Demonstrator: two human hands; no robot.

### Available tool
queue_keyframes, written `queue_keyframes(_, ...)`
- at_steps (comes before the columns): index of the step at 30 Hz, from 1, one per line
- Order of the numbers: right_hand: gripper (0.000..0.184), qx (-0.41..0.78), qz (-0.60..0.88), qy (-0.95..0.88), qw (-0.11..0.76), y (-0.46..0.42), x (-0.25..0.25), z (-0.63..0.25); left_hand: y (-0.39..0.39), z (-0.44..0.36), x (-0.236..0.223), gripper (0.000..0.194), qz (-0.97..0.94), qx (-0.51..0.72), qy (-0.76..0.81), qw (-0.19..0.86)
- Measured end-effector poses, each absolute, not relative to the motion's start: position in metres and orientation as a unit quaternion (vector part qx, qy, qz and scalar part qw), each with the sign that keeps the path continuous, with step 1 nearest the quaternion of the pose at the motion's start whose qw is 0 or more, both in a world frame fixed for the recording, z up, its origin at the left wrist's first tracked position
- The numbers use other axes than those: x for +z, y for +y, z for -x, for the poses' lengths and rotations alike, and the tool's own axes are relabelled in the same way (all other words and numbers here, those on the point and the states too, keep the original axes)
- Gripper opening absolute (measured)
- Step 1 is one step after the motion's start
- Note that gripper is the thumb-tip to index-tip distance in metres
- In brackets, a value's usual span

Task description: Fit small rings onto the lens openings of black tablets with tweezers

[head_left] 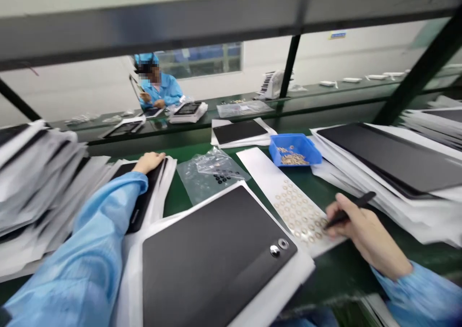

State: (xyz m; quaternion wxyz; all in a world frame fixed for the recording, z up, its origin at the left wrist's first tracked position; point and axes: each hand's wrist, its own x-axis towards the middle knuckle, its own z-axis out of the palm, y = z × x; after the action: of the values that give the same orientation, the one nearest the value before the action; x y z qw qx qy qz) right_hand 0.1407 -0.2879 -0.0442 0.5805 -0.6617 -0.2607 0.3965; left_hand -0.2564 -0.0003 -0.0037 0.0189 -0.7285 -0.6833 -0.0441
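Note:
My left hand point(149, 163) reaches out to the far end of a black panel point(139, 209) lying on white sheets, its fingers bent over the panel's edge. My right hand point(361, 228) pinches a slim black pen-like tool point(366, 199), pointing down at a white sheet point(254, 161) dotted with rows of small gold-rimmed rings point(298, 211). Whether the tip touches a ring I cannot tell. Between my hands a dark grey tablet back cover point(216, 255) rests on a stack of white sheets. Near its right corner are two round camera spots, one shiny point(275, 251) and one ring-shaped point(283, 243).
Beyond the sheet stands a blue bin point(298, 149) of small tan pieces. A clear plastic bag point(211, 170) holds small black rings. Stacks of covers with paper rise at left point(39, 187) and right point(397, 158). Across the bench sits a co-worker point(160, 88); a shelf beam point(180, 23) crosses overhead.

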Motion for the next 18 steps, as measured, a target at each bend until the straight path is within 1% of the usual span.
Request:
queue_keyframes(5, 0.058, 0.401, 0.631, -0.288, 0.598, -0.295, -0.043, -0.142, -0.034, 0.217, 0.026, 0.02, 0.806, -0.144, -0.569, 0.075)
queue_keyframes(7, 0.055, 0.4, 0.617, -0.32, 0.597, -0.289, -0.041, -0.145, -0.053, 0.184, 0.038, 0.019, 0.862, -0.154, -0.479, 0.058)
queue_keyframes(9, 0.053, 0.393, 0.61, -0.349, 0.593, -0.276, -0.039, -0.147, -0.074, 0.142, 0.041, 0.021, 0.918, -0.133, -0.372, 0.018)
queue_keyframes(11, 0.049, 0.385, 0.613, -0.373, 0.58, -0.259, -0.038, -0.145, -0.094, 0.099, 0.035, 0.023, 0.956, -0.1, -0.273, -0.028)
queue_keyframes(14, 0.04, 0.371, 0.626, -0.395, 0.561, -0.235, -0.045, -0.135, -0.119, 0.049, 0.014, 0.021, 0.983, -0.052, -0.158, -0.077)
queue_keyframes(18, 0.033, 0.334, 0.637, -0.403, 0.566, -0.224, -0.06, -0.125, -0.137, 0.031, -0.013, 0.019, 0.991, -0.009, -0.073, -0.108)
